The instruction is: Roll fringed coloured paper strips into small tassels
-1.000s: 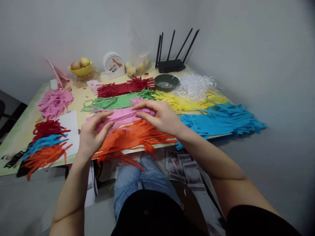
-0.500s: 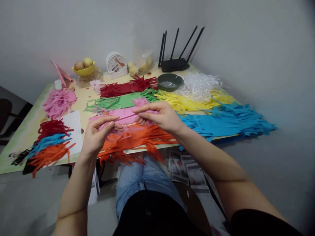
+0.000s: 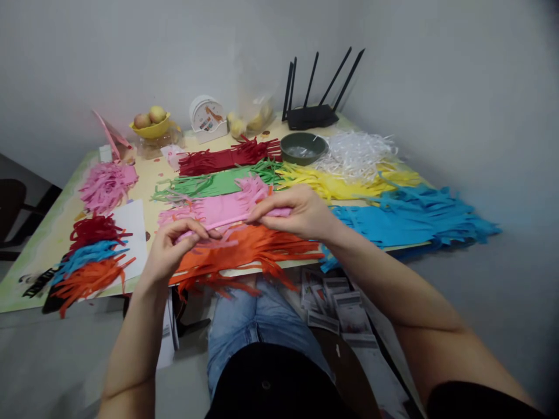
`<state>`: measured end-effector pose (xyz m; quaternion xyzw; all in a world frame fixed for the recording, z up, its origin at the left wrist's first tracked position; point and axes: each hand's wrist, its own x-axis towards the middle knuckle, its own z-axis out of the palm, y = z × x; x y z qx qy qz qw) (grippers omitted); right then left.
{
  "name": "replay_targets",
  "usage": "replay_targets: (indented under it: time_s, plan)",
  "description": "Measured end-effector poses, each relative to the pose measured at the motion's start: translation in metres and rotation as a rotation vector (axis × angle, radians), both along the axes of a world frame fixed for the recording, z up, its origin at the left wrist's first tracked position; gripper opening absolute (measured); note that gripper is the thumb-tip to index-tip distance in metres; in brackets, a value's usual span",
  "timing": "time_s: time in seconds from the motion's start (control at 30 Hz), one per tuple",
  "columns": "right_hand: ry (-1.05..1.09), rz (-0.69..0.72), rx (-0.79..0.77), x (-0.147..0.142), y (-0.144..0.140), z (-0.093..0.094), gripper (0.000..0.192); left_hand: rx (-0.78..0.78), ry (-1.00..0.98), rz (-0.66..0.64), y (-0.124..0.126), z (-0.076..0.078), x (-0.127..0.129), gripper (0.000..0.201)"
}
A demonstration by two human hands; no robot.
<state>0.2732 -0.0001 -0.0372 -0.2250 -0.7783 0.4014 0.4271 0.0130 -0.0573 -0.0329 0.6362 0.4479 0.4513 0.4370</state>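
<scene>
A thin pink strip, rolled or folded narrow (image 3: 229, 221), stretches between my two hands above the table. Its left end is pinched in my left hand (image 3: 177, 244), with the fingers closed. My right hand (image 3: 292, 212) is closed on the other end, and a short pink tip sticks out past the fingers. Behind the strip lies a pink fringed sheet (image 3: 220, 206). Below it, an orange fringed sheet (image 3: 240, 250) hangs partly over the table's front edge.
Green (image 3: 213, 183), dark red (image 3: 225, 157), yellow (image 3: 332, 183) and blue (image 3: 393, 218) fringed sheets cover the table. White strips (image 3: 358, 151) lie beside a dark green bowl (image 3: 303, 148) and a black router (image 3: 312, 116). Pink, red, blue and orange bundles lie left; a fruit bowl (image 3: 152, 128) stands behind.
Both hands have come down slightly, and the right has moved a little to the right. The pink strip now looks straighter and longer between them. The fringed sheets lie as before.
</scene>
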Motion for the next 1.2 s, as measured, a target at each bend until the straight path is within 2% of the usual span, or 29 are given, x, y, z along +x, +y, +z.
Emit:
replay_targets:
  time_s: [0.1,0.17,0.2,0.3,0.47,0.53,0.63,0.73,0.83,0.9,0.97,1.0,1.07,1.2]
  plan:
    - [-0.171,0.001,0.333,0.006,-0.002,0.005,0.018,0.24,0.374,0.003,0.001,0.018,-0.002,0.01]
    - [-0.238,0.017,0.457,0.007,-0.003,0.009,0.019,0.369,0.473,0.004,0.003,0.025,0.005,0.014]
    - [-0.266,0.017,0.491,0.007,-0.003,0.01,0.019,0.386,0.492,-0.021,0.005,0.026,0.011,0.017]
    - [-0.317,0.003,0.54,0.008,-0.005,0.014,0.019,0.319,0.496,-0.093,0.011,0.021,0.024,0.019]
    - [-0.324,0.009,0.597,0.012,-0.004,0.01,0.018,0.2,0.421,-0.089,0.017,0.014,0.028,0.019]
    - [-0.329,0.003,0.621,0.012,-0.003,0.002,0.019,0.233,0.45,-0.061,0.018,0.013,0.026,0.018]
    - [-0.331,0.001,0.631,0.01,-0.004,-0.008,0.025,0.367,0.588,-0.026,0.02,0.009,0.021,0.017]
    - [-0.308,0.011,0.501,0.007,-0.004,-0.006,0.025,0.593,0.745,0.074,0.024,0.001,0.017,0.017]
    - [-0.221,-0.065,0.168,0.0,0.001,0.006,0.03,0.805,0.816,0.184,0.025,-0.007,0.012,0.023]
    - [-0.154,0.028,-0.082,-0.009,0.005,0.009,0.031,0.897,0.825,0.212,0.025,-0.012,0.011,0.026]
    - [-0.068,0.231,-0.312,-0.02,0.009,0.006,0.034,0.98,0.812,0.234,0.024,-0.016,0.011,0.027]
    - [-0.009,0.313,-0.412,-0.026,0.009,0.002,0.035,1.012,0.797,0.251,0.024,-0.017,0.012,0.028]
    - [0.12,0.371,-0.553,-0.036,0.008,-0.006,0.033,1.037,0.733,0.306,0.022,-0.02,0.017,0.027]
    - [0.331,0.346,-0.586,-0.049,0.003,-0.013,0.028,0.911,0.416,0.438,0.02,-0.025,0.034,0.015]
